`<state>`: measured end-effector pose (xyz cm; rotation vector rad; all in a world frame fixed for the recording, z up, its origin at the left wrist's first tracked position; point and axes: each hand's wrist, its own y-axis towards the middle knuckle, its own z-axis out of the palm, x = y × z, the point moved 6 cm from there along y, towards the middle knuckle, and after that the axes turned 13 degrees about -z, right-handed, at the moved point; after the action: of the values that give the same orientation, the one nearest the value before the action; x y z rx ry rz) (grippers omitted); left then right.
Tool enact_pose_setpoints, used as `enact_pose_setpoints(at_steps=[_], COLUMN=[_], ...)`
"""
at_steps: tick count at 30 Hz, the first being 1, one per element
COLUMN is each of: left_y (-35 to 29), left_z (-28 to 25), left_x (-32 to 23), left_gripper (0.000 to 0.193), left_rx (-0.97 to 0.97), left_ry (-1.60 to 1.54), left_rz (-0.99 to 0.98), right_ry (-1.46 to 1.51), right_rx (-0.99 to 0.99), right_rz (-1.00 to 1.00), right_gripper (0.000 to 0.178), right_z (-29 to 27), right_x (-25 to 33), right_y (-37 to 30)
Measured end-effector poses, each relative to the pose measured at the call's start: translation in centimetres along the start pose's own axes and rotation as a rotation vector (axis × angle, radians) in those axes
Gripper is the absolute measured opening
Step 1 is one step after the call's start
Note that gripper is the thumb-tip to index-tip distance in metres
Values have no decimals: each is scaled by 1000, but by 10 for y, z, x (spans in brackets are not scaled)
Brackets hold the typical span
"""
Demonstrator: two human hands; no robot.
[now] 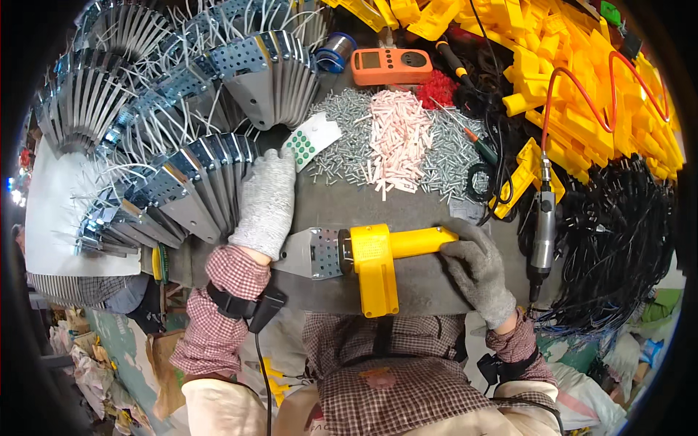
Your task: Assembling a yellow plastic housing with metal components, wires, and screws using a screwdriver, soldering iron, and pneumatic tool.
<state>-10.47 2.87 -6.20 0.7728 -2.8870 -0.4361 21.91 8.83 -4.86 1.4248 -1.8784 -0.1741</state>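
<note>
A yellow pipe welder [372,251] lies across the bench in front of me, its perforated grey metal plate [320,252] pointing left. My right hand [476,269], in a grey glove, is closed around the far end of its yellow handle. My left hand [265,200], in a lighter grey glove, reaches forward beside the stacked metal plates. Its fingers are bent together at the lower left corner of a white sheet with round green stickers [311,142]; the fingertips are partly hidden. The sheet lies at the edge of a pile of screws [342,116].
Stacked metal heating plates with white wires [196,182] fill the left. Pink sleeves [398,134], more screws [454,160] and an orange meter [390,67] lie ahead. Right are a hanging screwdriver [544,232], yellow housings [582,87] and black cables [611,247].
</note>
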Motion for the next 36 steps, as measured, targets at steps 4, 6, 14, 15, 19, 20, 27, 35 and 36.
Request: enact_pose_setpoints(at_steps=[4,6,14,15,19,20,27,35,36], left_y=[6,0,-23,-24,-27,-31,-89,-101,-101], left_z=[-9,-27,-37,-38,-46,-48,-70,-36,-37], left_x=[-16,-33,-77,-75,-71,-67,-88,-86,-87], left_gripper=[25,27,21,22,38,44,84,57,56], left_rx=[138,205,899,889,755,729,532,226,227], left_ry=[-209,-512,-1130,-1118,-1016,-1002,-359,-400,-389], left_rz=[-18,7,241,264,396,394,848,890,899], right_ry=[33,59,16,18,9,6,-238,-412,-387], right_rx=[51,30,34,36,29,31,260,469,460], right_rz=[34,51,14,17,14,16,-9,-13,-28], right_gripper=[25,24,26,26,25,26,37,49,49], right_z=[4,5,4,5,5,5,1,40,40], right_x=[-9,-11,-7,-7,-6,-6,12,3,3], right_y=[-4,-7,-3,-3,-3,-4,22,33,32])
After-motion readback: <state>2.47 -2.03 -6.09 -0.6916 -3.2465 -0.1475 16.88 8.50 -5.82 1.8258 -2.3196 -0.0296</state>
